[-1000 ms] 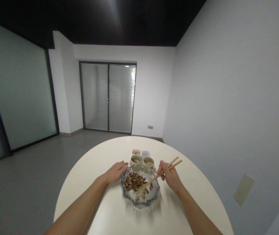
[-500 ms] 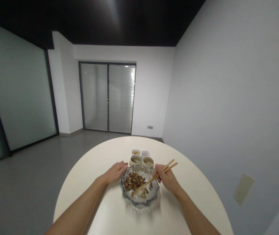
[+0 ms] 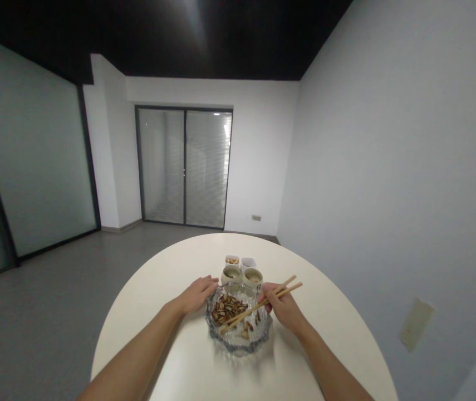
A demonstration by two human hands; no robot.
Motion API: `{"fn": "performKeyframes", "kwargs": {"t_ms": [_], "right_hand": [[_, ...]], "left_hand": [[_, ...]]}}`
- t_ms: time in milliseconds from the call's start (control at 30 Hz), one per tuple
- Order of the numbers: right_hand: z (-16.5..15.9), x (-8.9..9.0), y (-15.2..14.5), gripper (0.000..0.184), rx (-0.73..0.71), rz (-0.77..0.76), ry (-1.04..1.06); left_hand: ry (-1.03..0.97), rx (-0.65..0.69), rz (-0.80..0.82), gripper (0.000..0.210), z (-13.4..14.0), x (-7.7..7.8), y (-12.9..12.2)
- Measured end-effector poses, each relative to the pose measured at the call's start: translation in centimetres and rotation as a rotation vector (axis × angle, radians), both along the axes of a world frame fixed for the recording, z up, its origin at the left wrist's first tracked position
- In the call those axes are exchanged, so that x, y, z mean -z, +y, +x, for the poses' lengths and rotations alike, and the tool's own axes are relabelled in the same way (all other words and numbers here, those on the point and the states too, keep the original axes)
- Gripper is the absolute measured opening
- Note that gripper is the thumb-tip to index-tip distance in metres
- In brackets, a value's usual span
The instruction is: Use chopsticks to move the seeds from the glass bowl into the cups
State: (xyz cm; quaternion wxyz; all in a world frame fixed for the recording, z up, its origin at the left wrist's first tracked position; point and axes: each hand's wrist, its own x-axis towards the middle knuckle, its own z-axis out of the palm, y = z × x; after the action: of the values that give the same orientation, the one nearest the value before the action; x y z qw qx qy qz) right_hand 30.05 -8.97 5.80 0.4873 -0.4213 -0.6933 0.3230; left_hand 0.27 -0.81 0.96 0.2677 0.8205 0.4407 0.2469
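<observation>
A clear glass bowl with a scalloped rim (image 3: 240,350) stands on the round table. Inside it, a heap of dark striped seeds (image 3: 228,308) lies to the left, and a few paler pieces (image 3: 245,333) lie toward the front right. My right hand (image 3: 281,303) grips a pair of wooden chopsticks (image 3: 254,308) over the bowl's right side. Their tips are low in the bowl by the front edge of the heap; whether something is between them, I cannot tell. My left hand (image 3: 199,292) rests at the bowl's left rim with fingers stretched out.
Two pale round cups (image 3: 231,273) stand just behind the bowl. Beyond them are two small white dishes, one (image 3: 232,260) holding light-brown pieces. The cream table (image 3: 196,367) has a curved edge, and a white wall (image 3: 367,195) rises on the right.
The chopstick tips have shifted slightly left and opened wider apart. My right hand has moved a little left and down with them. My left hand and the bowl stay in place.
</observation>
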Motion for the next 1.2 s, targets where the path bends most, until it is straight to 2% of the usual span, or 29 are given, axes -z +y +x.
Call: {"fn": "performKeyframes", "kwargs": {"t_ms": [400, 700, 833, 1033, 1200], "right_hand": [[0.0, -0.2, -0.2, 0.070, 0.001, 0.007, -0.006], [0.7, 0.4, 0.5, 0.075, 0.064, 0.025, 0.071], [1.4, 0.1, 1.1, 0.075, 0.160, 0.090, 0.144], [3.2, -0.6, 1.9, 0.075, 0.395, 0.217, 0.279], [4.5, -0.7, 2.1, 0.076, 0.546, 0.261, 0.276]], "left_hand": [[-0.013, -0.007, -0.001, 0.076, -0.1, 0.2, 0.1], [-0.006, -0.006, 0.002, 0.076, 0.0, 0.3, 0.2], [-0.036, -0.006, 0.008, 0.075, -0.1, 0.5, 0.3], [-0.026, -0.009, 0.003, 0.080, -0.1, 0.8, 0.6], [-0.029, -0.008, 0.020, 0.079, 0.0, 0.7, 0.6]]}}
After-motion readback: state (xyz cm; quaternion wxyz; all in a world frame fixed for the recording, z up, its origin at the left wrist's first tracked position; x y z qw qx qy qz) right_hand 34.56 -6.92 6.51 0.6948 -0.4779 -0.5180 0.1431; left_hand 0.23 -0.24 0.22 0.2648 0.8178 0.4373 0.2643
